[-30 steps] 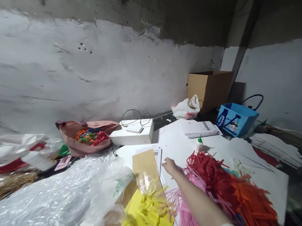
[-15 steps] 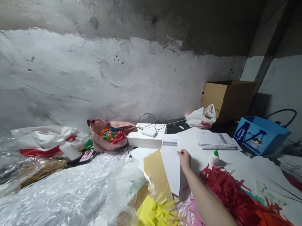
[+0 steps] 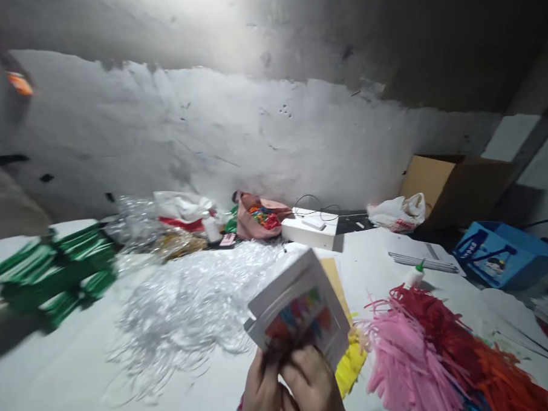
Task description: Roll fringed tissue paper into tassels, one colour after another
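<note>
Between both hands, over the front middle of the table, is a flat white-grey packet with a multicoloured picture or window on its face. It is tilted, and motion blurs it. My left hand pinches its lower edge. My right hand sits close beside it, fingers curled onto the same edge. The fingertips are dark and blurred. Just right of the hands lie yellow strips, then a bundle of pink strips. A heap of clear, shiny strands spreads to the left.
Green bundles stand at the left. Along the wall are a pink bag, a white box, a plastic bag and a cardboard carton. Right are stacked packets, a glue bottle, red strips and a blue bag.
The view has swung left, bringing the green bundles in. My right hand, earlier at a white packet on the table, is now nearer me, with my left hand in view; both hold the packet.
</note>
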The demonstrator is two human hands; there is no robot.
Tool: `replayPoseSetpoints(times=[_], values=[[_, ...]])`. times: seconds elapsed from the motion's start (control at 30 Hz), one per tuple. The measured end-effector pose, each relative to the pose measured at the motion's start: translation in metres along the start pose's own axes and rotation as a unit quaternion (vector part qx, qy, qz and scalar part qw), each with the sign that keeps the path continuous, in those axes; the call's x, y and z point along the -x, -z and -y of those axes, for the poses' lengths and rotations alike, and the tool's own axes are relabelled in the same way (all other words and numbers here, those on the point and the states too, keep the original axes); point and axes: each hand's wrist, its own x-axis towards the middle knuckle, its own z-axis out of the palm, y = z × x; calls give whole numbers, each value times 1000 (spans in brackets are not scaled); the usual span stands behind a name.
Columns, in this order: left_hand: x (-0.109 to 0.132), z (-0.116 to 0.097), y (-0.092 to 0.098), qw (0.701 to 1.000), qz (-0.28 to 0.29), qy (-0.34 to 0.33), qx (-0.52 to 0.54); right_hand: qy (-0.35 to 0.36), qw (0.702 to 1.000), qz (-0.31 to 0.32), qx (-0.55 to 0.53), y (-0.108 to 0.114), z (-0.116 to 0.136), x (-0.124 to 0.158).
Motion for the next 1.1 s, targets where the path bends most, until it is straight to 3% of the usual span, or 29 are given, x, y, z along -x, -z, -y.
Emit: replayPoseSetpoints(times=[0.07,0.2,0.37,0.43,0.5,0.6,0.67,0.8,0.87,0.93,1.03,1.1], values=[[9,-11,47,1000,5,8,-3,-7,999,32,-42,-5,30,-4],[31,-34,136,997,67,22,-7,-9,997,40,-63,-6,71,-30],[62,-60,210,991,124,47,-10,-28,996,37,-81,-20,101,-75],[72,-66,231,989,125,76,14,-63,991,61,-103,-29,106,-83],[79,-68,247,986,116,108,47,-115,972,127,-159,-37,109,-84],[82,-67,262,976,134,154,80,-236,901,211,-297,-49,114,-74],[80,-66,265,964,165,189,85,-297,861,211,-355,-57,117,-67],[74,-66,270,956,182,212,85,-348,837,173,-386,-68,116,-59],[68,-68,278,963,145,203,106,-385,825,105,-400,-72,110,-51],[61,-70,290,968,59,171,176,-428,796,60,-425,-75,104,-34],[52,-68,308,936,-122,89,317,-486,718,113,-486,-78,103,6],[52,-58,313,903,-219,47,368,-507,689,131,-500,-81,114,35]])
